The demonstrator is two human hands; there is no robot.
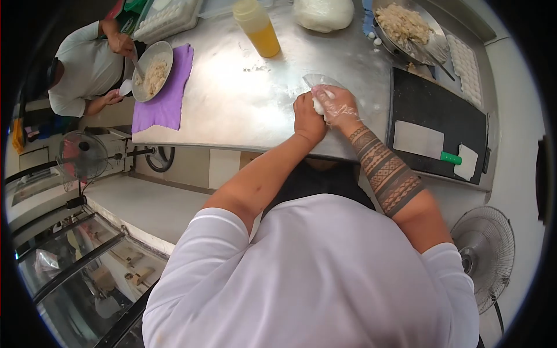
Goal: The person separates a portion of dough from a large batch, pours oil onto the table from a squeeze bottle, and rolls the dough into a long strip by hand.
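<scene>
The left grip (310, 119) and gloved right grip (339, 107) close around a white lump (318, 106); a squeeze bottle (256, 29) stands beyond, a green-handled blade (418, 139) rightward.

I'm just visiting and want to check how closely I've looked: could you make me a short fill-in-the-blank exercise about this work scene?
1. The left hand and right hand are together around a lump coloured ____.
2. The right hand wears a clear plastic ____.
3. The bowl beside the co-worker rests on a cloth coloured ____.
4. The flat blade on the black board has a handle coloured ____.

Missing words: white; glove; purple; green.
</scene>
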